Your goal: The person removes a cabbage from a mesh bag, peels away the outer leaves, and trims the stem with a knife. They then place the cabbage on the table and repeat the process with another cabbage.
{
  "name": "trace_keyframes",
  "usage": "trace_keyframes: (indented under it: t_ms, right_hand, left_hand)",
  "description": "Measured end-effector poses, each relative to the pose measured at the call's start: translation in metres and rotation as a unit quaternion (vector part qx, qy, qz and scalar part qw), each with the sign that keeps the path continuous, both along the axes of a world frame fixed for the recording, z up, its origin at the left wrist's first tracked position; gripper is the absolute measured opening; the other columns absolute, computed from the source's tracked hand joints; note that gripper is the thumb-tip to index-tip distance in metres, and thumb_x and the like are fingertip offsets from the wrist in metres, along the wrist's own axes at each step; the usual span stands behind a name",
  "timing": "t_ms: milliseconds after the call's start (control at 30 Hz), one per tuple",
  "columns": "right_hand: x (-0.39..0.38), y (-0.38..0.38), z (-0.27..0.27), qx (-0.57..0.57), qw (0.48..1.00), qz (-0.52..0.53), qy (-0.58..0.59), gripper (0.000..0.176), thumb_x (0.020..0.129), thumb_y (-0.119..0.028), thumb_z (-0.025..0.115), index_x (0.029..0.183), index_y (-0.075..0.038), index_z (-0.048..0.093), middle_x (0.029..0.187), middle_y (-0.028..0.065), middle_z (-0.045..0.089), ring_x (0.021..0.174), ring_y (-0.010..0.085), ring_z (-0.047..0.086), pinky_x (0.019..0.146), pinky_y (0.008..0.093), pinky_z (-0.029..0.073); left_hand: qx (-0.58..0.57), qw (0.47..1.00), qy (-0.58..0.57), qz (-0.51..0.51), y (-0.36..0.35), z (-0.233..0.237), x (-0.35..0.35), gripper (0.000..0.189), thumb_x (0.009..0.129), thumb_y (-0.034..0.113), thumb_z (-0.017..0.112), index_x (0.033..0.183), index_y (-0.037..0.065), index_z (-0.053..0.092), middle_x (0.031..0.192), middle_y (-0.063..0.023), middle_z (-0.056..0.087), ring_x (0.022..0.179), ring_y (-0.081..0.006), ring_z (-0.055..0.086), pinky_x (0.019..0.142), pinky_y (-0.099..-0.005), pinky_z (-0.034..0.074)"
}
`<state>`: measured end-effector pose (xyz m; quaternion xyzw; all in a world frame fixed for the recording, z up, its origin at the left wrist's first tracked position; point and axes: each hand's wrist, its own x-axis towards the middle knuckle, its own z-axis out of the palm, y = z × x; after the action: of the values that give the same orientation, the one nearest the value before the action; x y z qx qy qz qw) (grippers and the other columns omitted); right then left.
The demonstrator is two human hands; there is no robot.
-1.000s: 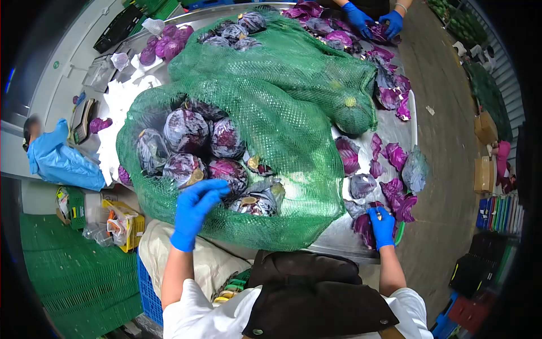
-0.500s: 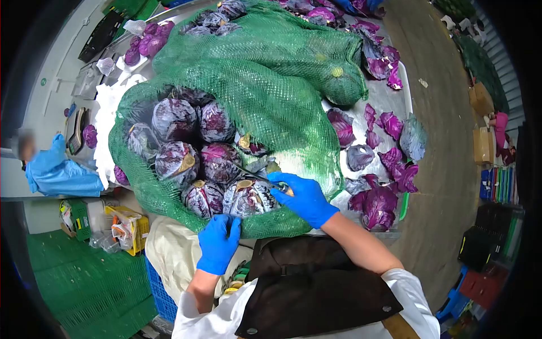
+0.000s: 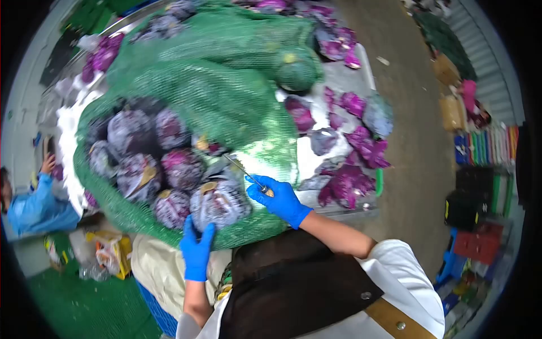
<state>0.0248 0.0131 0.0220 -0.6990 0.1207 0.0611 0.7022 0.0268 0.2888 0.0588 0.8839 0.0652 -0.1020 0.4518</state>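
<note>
My right hand [image 3: 279, 202], in a blue glove, grips a knife [image 3: 241, 167] with a thin dark blade and a wooden handle end. The blade points up and left over the green mesh bag [image 3: 226, 96], just right of the cabbages. My left hand [image 3: 196, 251], gloved in blue too, is at the bag's near edge with thumb and fingers apart. Its fingertips reach the lower side of the nearest red cabbage [image 3: 220, 204]. A smaller red cabbage [image 3: 172, 209] lies beside it, and several more sit in the bag's opening, some with cut stem ends showing.
Loose purple leaves [image 3: 344, 183] lie on the metal table [image 3: 367, 73] to the right. A second filled mesh bag [image 3: 243, 34] lies behind. Trimmed purple cabbages [image 3: 104, 53] are at the far left. A person in a blue gown [image 3: 42, 209] stands left; crates [image 3: 477, 243] are at right.
The view has shifted, so the table appears further left. My left thumb and fingers have spread and moved up against the nearest cabbage. The knife blade has come away from the cabbages.
</note>
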Motion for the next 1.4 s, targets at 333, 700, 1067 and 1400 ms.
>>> trace_keyframes:
  t_ms: [333, 700, 1067, 1400]
  right_hand:
    - [-0.093, -0.179, -0.06, 0.005, 0.953, -0.276, 0.124, 0.023, 0.097, -0.025, 0.06, 0.097, -0.004, 0.068, 0.076, 0.0046, 0.071, 0.049, 0.0079, 0.054, 0.041, 0.0229, 0.037]
    - [-0.015, -0.091, 0.017, -0.062, 0.992, -0.087, -0.06, 0.042, 0.085, -0.034, 0.074, 0.115, -0.006, 0.068, 0.097, 0.0121, 0.073, 0.082, 0.0163, 0.069, 0.076, 0.029, 0.053]
    - [-0.003, -0.107, 0.008, 0.084, 0.979, 0.035, 0.181, 0.082, 0.08, -0.05, 0.076, 0.144, -0.011, 0.044, 0.061, 0.0002, 0.049, 0.046, 0.0085, 0.045, 0.043, 0.0255, 0.037]
    - [-0.088, -0.127, 0.049, 0.2, 0.964, -0.158, -0.077, 0.072, 0.083, -0.005, 0.074, 0.146, -0.007, 0.04, 0.135, 0.0134, 0.054, 0.08, 0.0133, 0.063, 0.07, 0.0275, 0.051]
  left_hand:
    - [0.183, 0.963, -0.144, -0.138, -0.072, 0.041, 0.013, 0.062, 0.076, 0.033, 0.082, 0.121, -0.003, 0.059, 0.095, -0.0175, 0.067, 0.08, -0.0295, 0.066, 0.072, -0.0378, 0.053]
    - [-0.078, 0.992, -0.096, -0.026, -0.109, 0.002, 0.006, 0.042, 0.082, 0.014, 0.078, 0.118, 0.003, 0.059, 0.088, 0.0004, 0.063, 0.07, -0.0065, 0.052, 0.068, -0.023, 0.046]
    - [-0.299, 0.916, 0.236, 0.125, -0.134, -0.018, 0.03, 0.065, 0.09, 0.038, 0.068, 0.142, 0.01, 0.042, 0.116, -0.0036, 0.06, 0.091, -0.0125, 0.057, 0.082, -0.0323, 0.048]
    - [-0.374, 0.914, -0.062, -0.145, -0.227, 0.074, 0.017, 0.106, 0.072, 0.04, 0.081, 0.151, 0.003, 0.022, 0.148, -0.0142, 0.034, 0.136, -0.0266, 0.036, 0.114, -0.0404, 0.029]
